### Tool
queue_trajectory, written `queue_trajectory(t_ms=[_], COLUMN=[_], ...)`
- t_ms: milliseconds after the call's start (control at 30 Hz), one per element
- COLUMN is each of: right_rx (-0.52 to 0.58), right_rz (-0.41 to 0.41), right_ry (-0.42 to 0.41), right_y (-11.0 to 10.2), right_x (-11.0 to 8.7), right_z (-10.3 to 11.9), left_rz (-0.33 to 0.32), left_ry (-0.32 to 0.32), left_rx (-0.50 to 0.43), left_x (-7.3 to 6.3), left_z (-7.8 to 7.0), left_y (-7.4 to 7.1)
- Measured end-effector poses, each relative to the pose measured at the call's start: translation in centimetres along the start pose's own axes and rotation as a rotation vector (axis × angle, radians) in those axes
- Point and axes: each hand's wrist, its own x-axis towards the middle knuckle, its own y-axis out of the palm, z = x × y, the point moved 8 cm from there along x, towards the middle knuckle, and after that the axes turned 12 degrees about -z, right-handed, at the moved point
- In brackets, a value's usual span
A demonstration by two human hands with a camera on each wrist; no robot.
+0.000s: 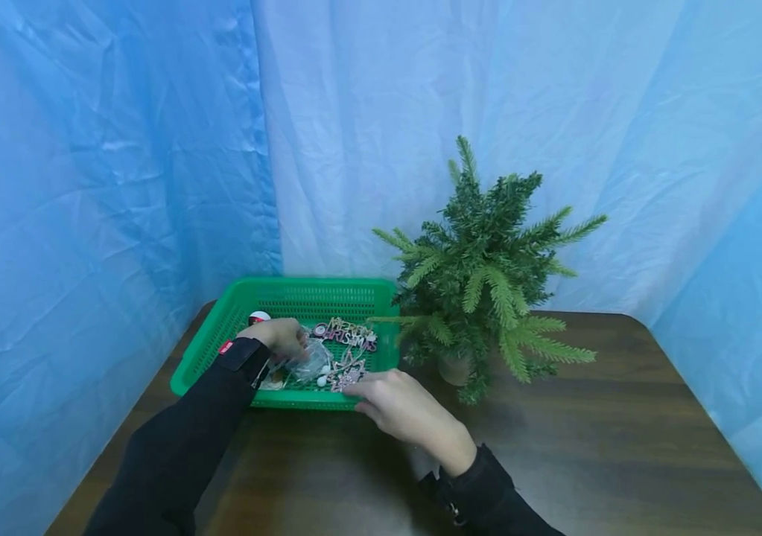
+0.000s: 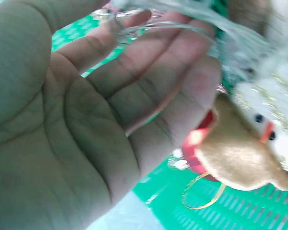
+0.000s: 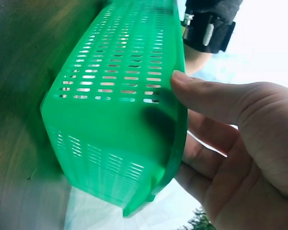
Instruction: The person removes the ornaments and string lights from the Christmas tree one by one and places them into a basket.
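My left hand (image 1: 280,339) reaches down into a green plastic basket (image 1: 316,283). In the left wrist view its fingers are only slightly bent, and clear cord (image 2: 240,28) from a tangled bundle crosses the fingertips; the thumb tip is out of frame. Beside those fingers lie a tan plush ornament (image 2: 235,153) with a gold loop and a white snowman face (image 2: 273,122). My right hand (image 1: 407,413) grips the basket's near right rim, thumb on the outer wall and fingers inside. A "Merry Christmas" sign (image 1: 350,335) and pinkish star-shaped ornaments (image 1: 347,372) lie in the basket.
A small artificial fir tree (image 1: 488,260) stands right of the basket, some branches reaching over its edge. Both are on a dark wooden table (image 1: 588,447). Blue-white curtains (image 1: 381,149) hang behind and at the sides.
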Motion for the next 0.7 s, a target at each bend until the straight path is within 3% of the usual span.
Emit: queue_trajectory(t_ms=[200, 400, 567, 700], right_rx=[0.017, 0.001, 0.008, 0.049], right_rz=[0.018, 0.000, -0.088, -0.207], right_ry=[0.011, -0.021, -0.064, -0.142], right_y=[0.2, -0.4, -2.9, -6.4], right_x=[0.1, 0.1, -0.4, -1.3], right_z=[-0.2, 0.0, 1.1, 2.6], left_rz=[-0.084, -0.160, -0.257, -0.389], left_ry=[0.053, 0.153, 0.248, 0.345], left_rx=[0.105, 0.182, 0.160, 0.108], left_x=[-2.0, -3.6, -5.7, -8.5], left_z=[-1.9, -4.5, -6.8, -8.8], left_y=[-2.3, -5.2, -7.2, -8.2])
